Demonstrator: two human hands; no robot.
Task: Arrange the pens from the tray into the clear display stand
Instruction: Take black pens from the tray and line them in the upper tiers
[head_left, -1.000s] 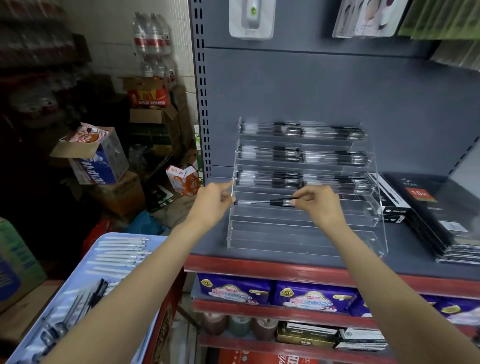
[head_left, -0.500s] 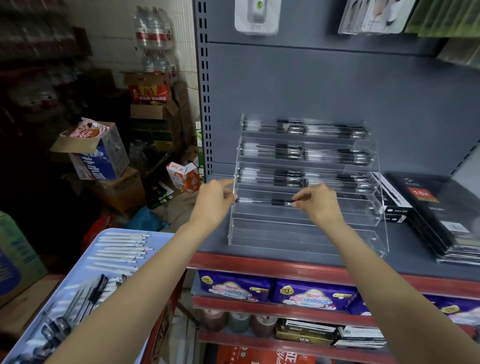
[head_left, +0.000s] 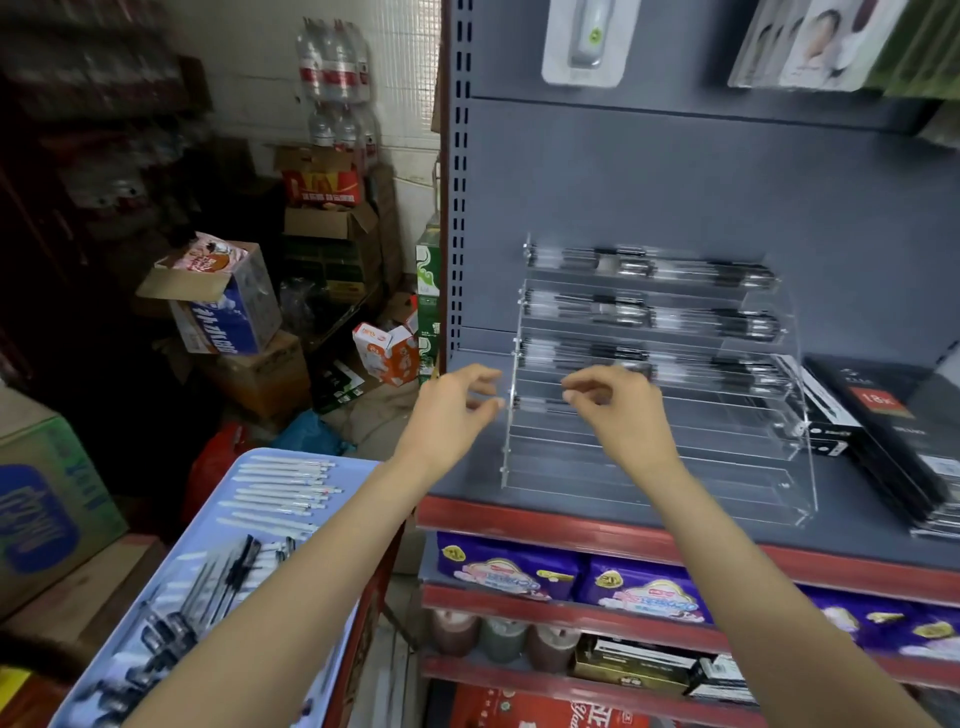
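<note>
A: Pens (head_left: 649, 270) fill the top three tiers of the clear display stand (head_left: 660, 457), above and behind both hands. State the position of the hands.

B: Both hands are raised in front of the stand's fourth tier. The left hand (head_left: 452, 410) is just outside the stand's left edge, fingers loosely curled, thumb and forefinger near each other with nothing visibly between them. The right hand (head_left: 618, 410) is in front of the tier, fingers likewise loosely curled, tips pointing left.

A: Is either hand holding a pen?

B: No grip is visible. A dark pen (head_left: 540, 402) lies along the fourth tier between the two hands. The frame is blurred here; contact between the fingertips and this pen cannot be confirmed.

A: Location of the remaining stock?

B: The tray (head_left: 358, 470), pale blue, is below and left of the left hand, under the left forearm. White pens (head_left: 283, 488) lie in rows at its far end; black pens (head_left: 208, 587) lie at its near end, partly hidden by the forearm.

A: Status of the lower tiers?

B: The tiers of the stand below the hands show only clear plastic.

A: Adjacent items?

B: The stand sits on a grey shelf (head_left: 467, 483) with a red front edge. Black boxes (head_left: 878, 415) are stacked to the right of the right hand, touching or just beside the stand's right wall. Purple packets (head_left: 509, 566) occupy the shelf beneath the forearms.
</note>
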